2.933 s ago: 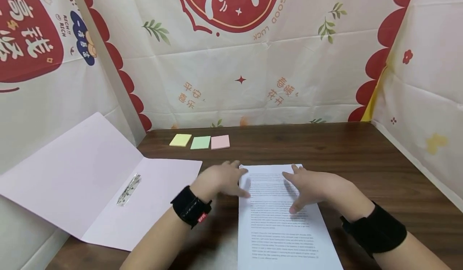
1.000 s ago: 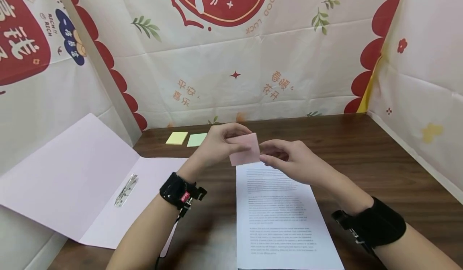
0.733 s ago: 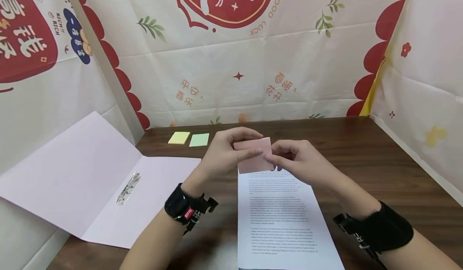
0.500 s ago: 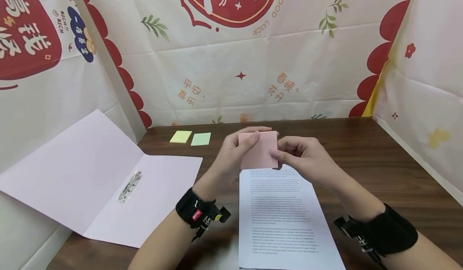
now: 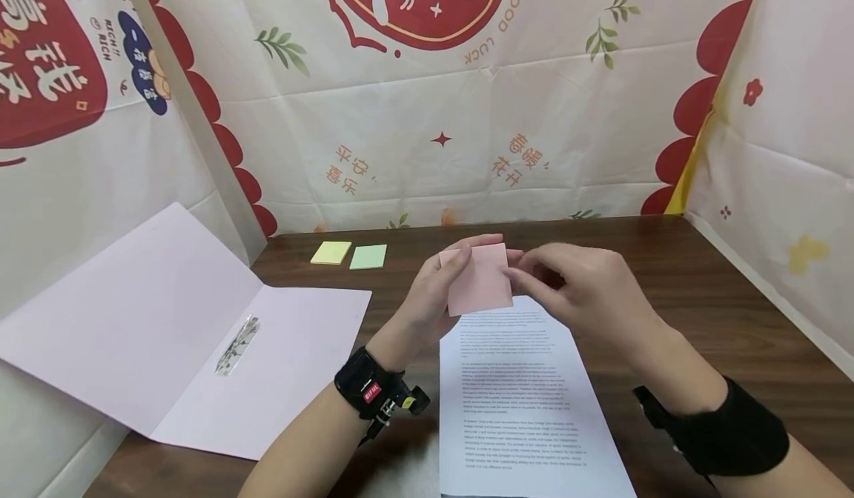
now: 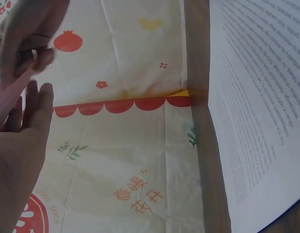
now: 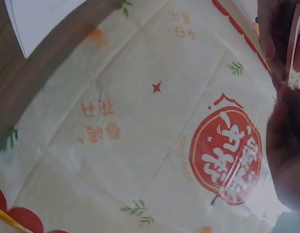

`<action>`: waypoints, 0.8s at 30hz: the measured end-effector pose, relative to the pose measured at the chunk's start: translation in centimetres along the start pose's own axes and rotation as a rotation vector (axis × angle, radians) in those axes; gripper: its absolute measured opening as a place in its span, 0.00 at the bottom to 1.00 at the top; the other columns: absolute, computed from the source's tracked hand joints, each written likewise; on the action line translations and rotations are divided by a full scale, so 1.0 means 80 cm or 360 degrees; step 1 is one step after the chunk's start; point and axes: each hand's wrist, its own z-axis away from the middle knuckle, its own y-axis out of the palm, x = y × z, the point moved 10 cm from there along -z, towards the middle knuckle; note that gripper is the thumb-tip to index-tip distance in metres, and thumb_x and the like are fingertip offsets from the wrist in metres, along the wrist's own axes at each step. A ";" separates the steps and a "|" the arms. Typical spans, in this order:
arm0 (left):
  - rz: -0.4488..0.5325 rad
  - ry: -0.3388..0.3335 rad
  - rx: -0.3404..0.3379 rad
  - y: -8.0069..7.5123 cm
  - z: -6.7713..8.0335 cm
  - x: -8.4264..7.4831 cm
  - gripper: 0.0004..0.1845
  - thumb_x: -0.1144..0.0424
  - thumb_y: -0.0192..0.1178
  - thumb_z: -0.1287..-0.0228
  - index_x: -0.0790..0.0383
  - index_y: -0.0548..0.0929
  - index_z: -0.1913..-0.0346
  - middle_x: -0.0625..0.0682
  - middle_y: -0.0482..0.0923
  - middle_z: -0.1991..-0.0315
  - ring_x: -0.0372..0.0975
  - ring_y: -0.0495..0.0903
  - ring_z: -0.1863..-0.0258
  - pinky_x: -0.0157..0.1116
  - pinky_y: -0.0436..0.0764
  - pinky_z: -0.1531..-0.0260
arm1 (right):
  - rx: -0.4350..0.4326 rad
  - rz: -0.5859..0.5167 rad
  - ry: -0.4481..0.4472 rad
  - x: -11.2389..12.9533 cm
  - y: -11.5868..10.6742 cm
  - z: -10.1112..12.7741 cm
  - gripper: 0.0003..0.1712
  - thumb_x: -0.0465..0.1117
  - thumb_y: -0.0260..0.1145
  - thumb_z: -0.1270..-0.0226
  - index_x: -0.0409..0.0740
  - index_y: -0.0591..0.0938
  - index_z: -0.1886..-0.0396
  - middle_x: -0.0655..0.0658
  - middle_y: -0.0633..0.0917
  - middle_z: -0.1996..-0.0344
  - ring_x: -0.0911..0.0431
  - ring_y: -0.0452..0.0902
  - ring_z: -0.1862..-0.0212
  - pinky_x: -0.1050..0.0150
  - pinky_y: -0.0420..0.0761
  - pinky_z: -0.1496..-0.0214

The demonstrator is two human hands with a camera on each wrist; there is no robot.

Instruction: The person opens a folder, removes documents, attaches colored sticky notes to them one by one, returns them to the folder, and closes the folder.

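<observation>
A printed white paper sheet [image 5: 517,402] lies lengthwise on the dark wooden tabletop [image 5: 700,298], beside an open pink paper folder [image 5: 167,335]. Above its far end, the left hand [image 5: 437,290] grips a square pink sticky-note pad [image 5: 479,279], held upright facing the person, while the right hand [image 5: 590,294] pinches its right edge. Beyond lie a yellow sticky-note pad [image 5: 330,253] and a green sticky-note pad [image 5: 368,256].

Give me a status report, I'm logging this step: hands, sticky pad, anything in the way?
Left hand holds pink sticky pad upright. Right hand pinches its right edge. Both above printed sheet. Nothing in the way.
</observation>
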 end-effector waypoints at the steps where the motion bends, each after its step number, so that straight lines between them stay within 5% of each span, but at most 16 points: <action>1: 0.0010 -0.0011 -0.0012 -0.001 0.000 0.002 0.27 0.54 0.39 0.12 0.65 0.69 0.23 0.51 0.85 0.39 0.39 0.90 0.51 0.35 0.91 0.55 | -0.0077 0.0077 -0.0117 0.010 -0.006 -0.001 0.11 0.46 0.80 0.34 0.45 0.92 0.59 0.52 0.89 0.70 0.62 0.80 0.70 0.70 0.83 0.66; 5: 0.0047 -0.0033 -0.0023 0.002 0.000 0.009 0.26 0.56 0.38 0.12 0.67 0.69 0.24 0.45 0.84 0.43 0.37 0.90 0.52 0.34 0.90 0.56 | -0.0088 0.0184 -0.0432 0.040 0.000 0.001 0.29 0.56 0.74 0.28 0.37 0.87 0.41 0.37 0.88 0.45 0.44 0.86 0.43 0.49 0.85 0.36; 8: 0.0048 -0.0048 -0.0044 0.002 0.000 0.013 0.21 0.56 0.39 0.13 0.59 0.76 0.32 0.41 0.85 0.46 0.33 0.89 0.55 0.31 0.89 0.58 | 0.0088 0.0239 -0.0484 0.047 0.021 0.003 0.46 0.58 0.82 0.39 0.36 0.80 0.30 0.35 0.82 0.33 0.39 0.77 0.30 0.41 0.67 0.18; 11: 0.0046 -0.0070 -0.0057 0.002 0.000 0.017 0.17 0.56 0.39 0.14 0.52 0.77 0.37 0.40 0.86 0.50 0.31 0.89 0.58 0.29 0.89 0.59 | 0.0209 0.0302 -0.0443 0.044 0.037 0.005 0.57 0.56 0.88 0.50 0.38 0.74 0.23 0.37 0.79 0.28 0.40 0.72 0.25 0.39 0.55 0.13; 17: 0.0047 -0.0086 -0.0034 0.002 0.002 0.023 0.19 0.56 0.38 0.14 0.54 0.75 0.34 0.41 0.86 0.52 0.32 0.89 0.58 0.30 0.89 0.60 | 0.0255 0.0214 -0.0369 0.038 0.038 0.008 0.57 0.53 0.88 0.51 0.41 0.73 0.22 0.39 0.80 0.27 0.41 0.74 0.26 0.36 0.56 0.14; 21: 0.0021 -0.0074 0.0005 0.003 0.001 0.024 0.24 0.38 0.41 0.15 0.50 0.74 0.35 0.43 0.86 0.53 0.33 0.89 0.58 0.32 0.89 0.61 | 0.0240 0.0075 -0.0341 0.036 0.029 0.005 0.49 0.44 0.88 0.50 0.42 0.78 0.26 0.41 0.82 0.29 0.42 0.78 0.28 0.36 0.59 0.15; 24: 0.0036 -0.0028 0.0112 0.008 0.000 0.024 0.37 0.20 0.48 0.30 0.44 0.72 0.35 0.43 0.84 0.48 0.34 0.89 0.54 0.35 0.90 0.56 | 0.0129 0.0014 -0.0416 0.043 0.015 0.003 0.33 0.37 0.84 0.43 0.41 0.86 0.37 0.40 0.87 0.35 0.41 0.82 0.33 0.35 0.63 0.17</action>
